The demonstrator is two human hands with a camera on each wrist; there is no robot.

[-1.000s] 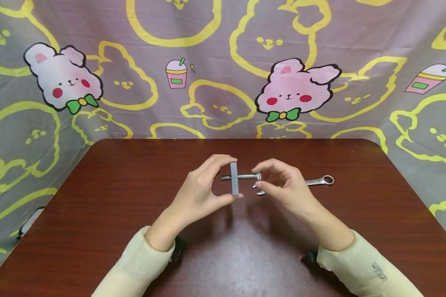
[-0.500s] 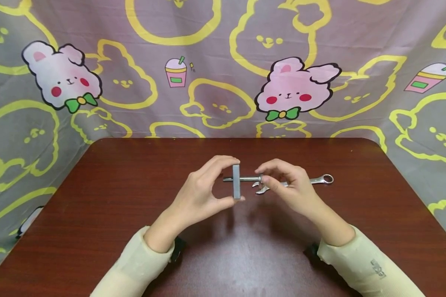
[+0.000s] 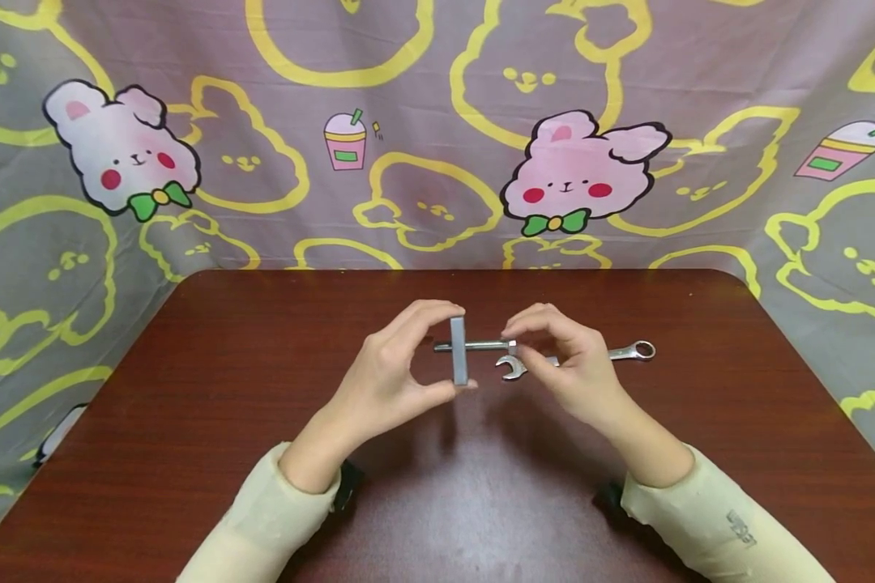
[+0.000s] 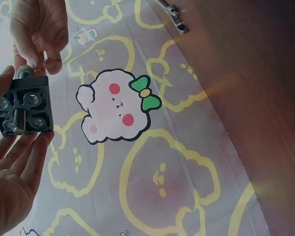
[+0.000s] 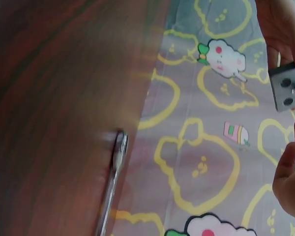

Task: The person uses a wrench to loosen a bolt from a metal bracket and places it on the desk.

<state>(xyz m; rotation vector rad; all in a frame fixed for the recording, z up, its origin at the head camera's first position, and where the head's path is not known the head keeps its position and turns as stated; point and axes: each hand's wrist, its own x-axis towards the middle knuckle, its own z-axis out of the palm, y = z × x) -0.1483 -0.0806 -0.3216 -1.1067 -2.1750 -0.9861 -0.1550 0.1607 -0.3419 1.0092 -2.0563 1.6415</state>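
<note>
Behind right fingers [image 3: 531, 321] round a bolt [image 3: 485, 346], a wrench [image 3: 622, 354] unseen midway, with left fingers [image 3: 424, 318] round a plate [image 3: 458, 351].

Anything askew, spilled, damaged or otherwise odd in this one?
Nothing stands out. The bolt runs through the grey plate, which the left hand holds; the right hand is at the bolt's head. The wrench lies on the table, and no spill or damage shows.
</note>
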